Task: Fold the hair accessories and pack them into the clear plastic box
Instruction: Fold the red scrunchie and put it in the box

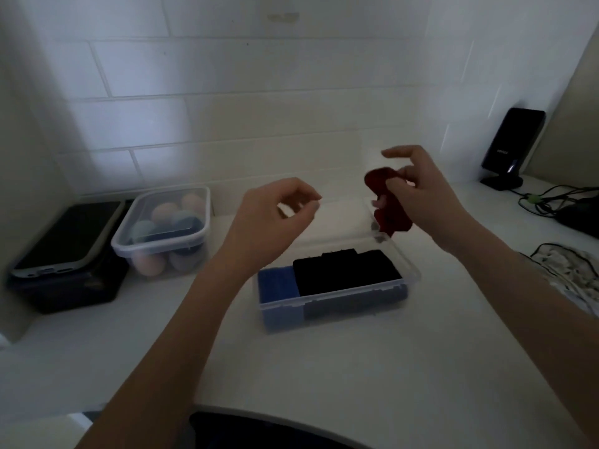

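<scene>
Holding a dark red hair accessory (387, 202) pinched in the right hand (421, 192), raised above the far right corner of the clear plastic box (337, 303); index finger lifted free and extended, cloth hanging crumpled below the thumb. Left hand (275, 215) empty, loosely curled with fingertips drawn near the thumb, hovering at similar height just left of the red accessory and apart from it. Both forearms reaching in from the lower edge, bare, converging over the box. Inside the box: a folded black accessory (346, 270) filling the middle and right, a blue one (277, 283) against the left wall. Resting on a white counter (324, 367). Farther left, a lidded container of rounded pastel sponges (165, 228) beside a dark case (64, 254). At far right, a black device on a stand (512, 147) and tangled cables (557, 202).
</scene>
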Motion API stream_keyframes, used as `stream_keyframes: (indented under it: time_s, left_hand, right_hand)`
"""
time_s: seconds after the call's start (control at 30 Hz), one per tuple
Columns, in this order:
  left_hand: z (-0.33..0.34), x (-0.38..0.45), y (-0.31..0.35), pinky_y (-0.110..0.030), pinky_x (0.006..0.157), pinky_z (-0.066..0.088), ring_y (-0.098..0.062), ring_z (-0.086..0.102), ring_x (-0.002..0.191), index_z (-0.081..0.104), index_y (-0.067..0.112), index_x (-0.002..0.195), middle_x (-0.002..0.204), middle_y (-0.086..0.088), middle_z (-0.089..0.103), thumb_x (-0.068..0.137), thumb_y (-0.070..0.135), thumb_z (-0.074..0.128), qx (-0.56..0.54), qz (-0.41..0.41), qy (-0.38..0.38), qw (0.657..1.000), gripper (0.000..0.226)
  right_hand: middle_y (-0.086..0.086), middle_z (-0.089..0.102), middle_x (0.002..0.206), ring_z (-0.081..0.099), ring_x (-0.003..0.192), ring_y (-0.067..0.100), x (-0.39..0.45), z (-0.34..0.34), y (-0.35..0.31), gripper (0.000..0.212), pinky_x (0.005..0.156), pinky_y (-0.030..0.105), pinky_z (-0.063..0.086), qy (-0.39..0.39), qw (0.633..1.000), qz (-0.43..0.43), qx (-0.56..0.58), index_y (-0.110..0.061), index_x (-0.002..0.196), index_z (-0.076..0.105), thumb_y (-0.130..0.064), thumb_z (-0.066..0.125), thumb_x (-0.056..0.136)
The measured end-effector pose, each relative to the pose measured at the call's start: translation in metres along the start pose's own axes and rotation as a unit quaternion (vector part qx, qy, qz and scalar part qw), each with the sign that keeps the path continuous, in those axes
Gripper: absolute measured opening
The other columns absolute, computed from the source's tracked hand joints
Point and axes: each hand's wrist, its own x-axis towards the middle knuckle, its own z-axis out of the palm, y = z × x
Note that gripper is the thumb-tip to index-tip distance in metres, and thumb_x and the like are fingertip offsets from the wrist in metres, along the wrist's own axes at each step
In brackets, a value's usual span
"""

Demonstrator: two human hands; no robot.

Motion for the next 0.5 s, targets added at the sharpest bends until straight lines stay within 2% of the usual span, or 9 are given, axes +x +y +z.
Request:
stream_keyframes:
  time_s: [0.07, 0.13, 0.2, 0.27, 0.37, 0.43, 0.5]
  left_hand:
    - [0.006, 0.012, 0.005, -0.018, 0.083, 0.051, 0.0, 0.06, 0.094, 0.063, 0.022, 0.109, 0.101, 0.01, 0.066, 0.083, 0.028, 0.067, 0.008, -0.013, -0.068, 0.998, 0.028]
    - [0.014, 0.022, 0.009, -0.026, 0.098, 0.046, -0.005, 0.056, 0.113, 0.053, 0.021, 0.127, 0.124, 0.005, 0.06, 0.081, 0.035, 0.068, -0.045, -0.055, -0.132, 0.989, 0.05]
    - [0.019, 0.026, 0.01, -0.03, 0.103, 0.044, -0.007, 0.057, 0.115, 0.053, 0.022, 0.127, 0.123, 0.005, 0.062, 0.08, 0.035, 0.068, -0.131, -0.096, -0.179, 0.97, 0.051]
    - [0.019, 0.025, 0.007, -0.032, 0.097, 0.049, -0.011, 0.065, 0.103, 0.063, 0.024, 0.111, 0.106, 0.006, 0.071, 0.078, 0.035, 0.069, -0.216, -0.135, -0.207, 0.945, 0.035]
    - [0.013, 0.025, 0.003, -0.028, 0.08, 0.054, -0.014, 0.069, 0.079, 0.069, 0.021, 0.091, 0.081, 0.001, 0.073, 0.078, 0.03, 0.066, -0.319, -0.176, -0.182, 0.913, 0.017]
    - [0.008, 0.029, 0.001, -0.022, 0.063, 0.054, -0.012, 0.063, 0.062, 0.064, 0.012, 0.09, 0.069, -0.002, 0.066, 0.088, 0.015, 0.054, -0.418, -0.204, -0.143, 0.873, 0.011]
    - [0.005, 0.033, -0.003, -0.019, 0.054, 0.052, -0.008, 0.059, 0.053, 0.059, 0.01, 0.084, 0.058, 0.002, 0.061, 0.091, 0.009, 0.046, -0.491, -0.226, -0.108, 0.834, 0.015]
  right_hand:
    - [0.012, 0.059, 0.09, 0.069, 0.064, 0.018, -0.006, 0.003, -0.015, 0.036, 0.077, 0.041, 0.06, -0.029, 0.992, 0.0, 0.126, -0.018, 0.124, 0.048, -0.001, 0.045, 0.092]
    - [0.01, 0.059, 0.08, 0.066, 0.06, 0.017, -0.011, 0.009, -0.026, 0.036, 0.076, 0.037, 0.06, -0.07, 0.964, 0.007, 0.256, -0.014, 0.127, 0.047, 0.0, 0.045, 0.094]
    - [0.011, 0.059, 0.071, 0.065, 0.059, 0.016, -0.015, 0.015, -0.03, 0.035, 0.068, 0.031, 0.06, -0.112, 0.928, 0.036, 0.354, -0.015, 0.128, 0.047, -0.004, 0.045, 0.095]
    - [0.009, 0.061, 0.067, 0.066, 0.059, 0.014, -0.015, 0.017, -0.029, 0.034, 0.066, 0.028, 0.059, -0.135, 0.904, 0.064, 0.4, -0.017, 0.127, 0.049, -0.007, 0.045, 0.095]
    - [0.005, 0.054, 0.063, 0.058, 0.051, 0.009, -0.011, 0.019, -0.024, 0.033, 0.061, 0.022, 0.056, -0.14, 0.885, 0.083, 0.437, -0.016, 0.125, 0.05, -0.005, 0.045, 0.094]
    - [0.006, 0.05, 0.072, 0.049, 0.048, 0.006, -0.009, 0.022, -0.02, 0.034, 0.056, 0.019, 0.051, -0.14, 0.891, 0.09, 0.423, -0.014, 0.124, 0.05, -0.002, 0.047, 0.092]
    - [0.007, 0.05, 0.078, 0.047, 0.051, 0.007, -0.011, 0.026, -0.015, 0.036, 0.056, 0.019, 0.049, -0.162, 0.904, 0.105, 0.382, -0.013, 0.123, 0.051, 0.0, 0.052, 0.089]
